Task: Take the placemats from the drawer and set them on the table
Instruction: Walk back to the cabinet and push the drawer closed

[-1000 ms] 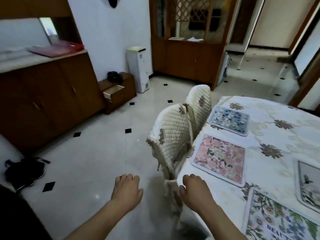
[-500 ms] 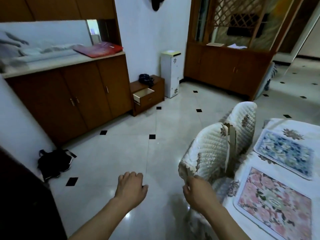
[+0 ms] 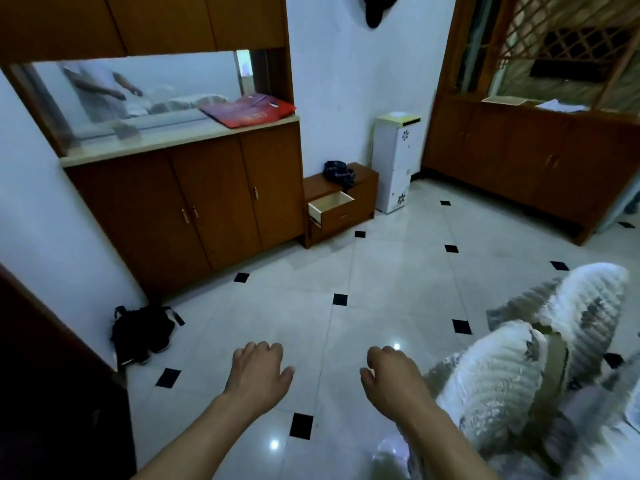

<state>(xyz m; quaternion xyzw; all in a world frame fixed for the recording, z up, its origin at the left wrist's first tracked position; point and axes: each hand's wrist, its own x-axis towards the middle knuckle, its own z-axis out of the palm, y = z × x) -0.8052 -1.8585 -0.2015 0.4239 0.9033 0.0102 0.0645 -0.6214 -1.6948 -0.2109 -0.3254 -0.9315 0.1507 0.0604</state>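
Both hands hang palm-down over the floor (image 3: 381,271), apart from each other: the left hand (image 3: 258,370) and right hand (image 3: 394,375) each have loosely curled fingers and hold nothing. Across the room the drawer (image 3: 332,206) stands pulled out from the left side of a low cabinet (image 3: 362,192), which sits between a sideboard (image 3: 194,202) and a white bin (image 3: 396,164). What shows of the drawer's inside is pale wood; whether placemats lie in it cannot be told from this angle. A dark cloth (image 3: 339,172) is bunched on the cabinet's top, near its back edge. At the right end of the sideboard's counter (image 3: 166,142) lies a flat red packet (image 3: 249,110), one corner past the edge; its printing is too blurred to read. The bin carries small flower marks and no legible writing. A black bag (image 3: 143,332) slumps on the floor against the left wall. Two chairs (image 3: 491,382) in quilted covers stand just beside the right hand, blurred.
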